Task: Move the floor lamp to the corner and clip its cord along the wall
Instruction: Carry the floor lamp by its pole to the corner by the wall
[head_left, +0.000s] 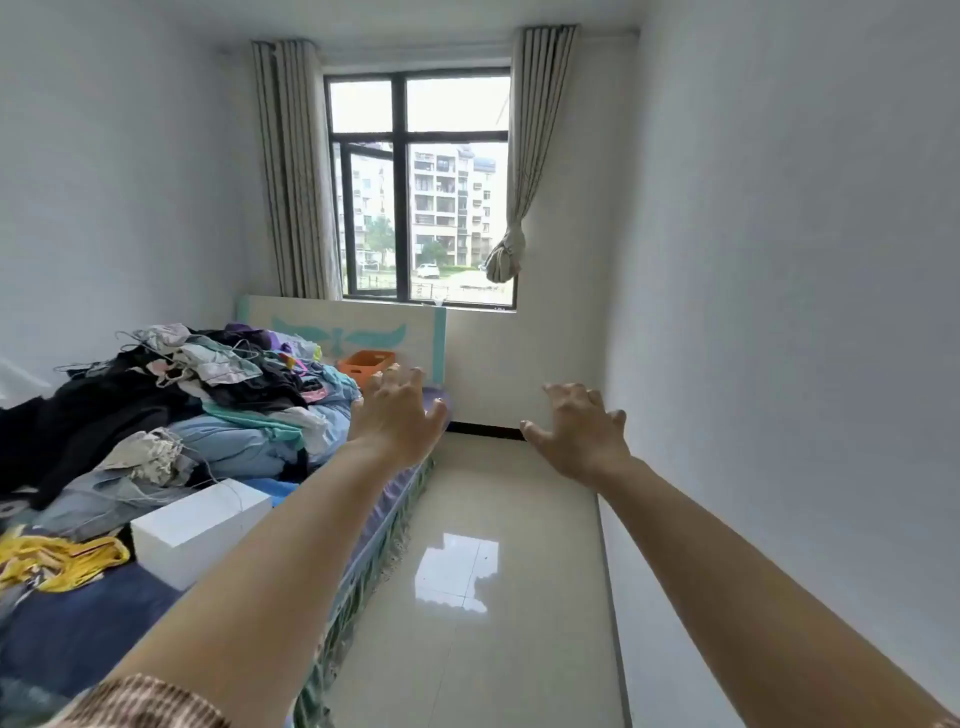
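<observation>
Glossy tiled floor (483, 597) between cluttered bed (171, 467) and wall (779, 312); left hand (397, 421), right hand (582, 436) outstretched, fingers spread, empty.

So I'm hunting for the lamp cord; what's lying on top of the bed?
On the bed: a heap of clothes, a white box, an orange basket and yellow fabric. No cord or lamp shows; anything under the heap is covered.

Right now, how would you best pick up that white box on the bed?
Probably by its two long sides, with both hands, coming down from above. The white rectangular box lies flat at the edge of the bed, its top bare. A thin string trails across its far end, so lift slowly. Both the left hand and right hand are empty.
</observation>
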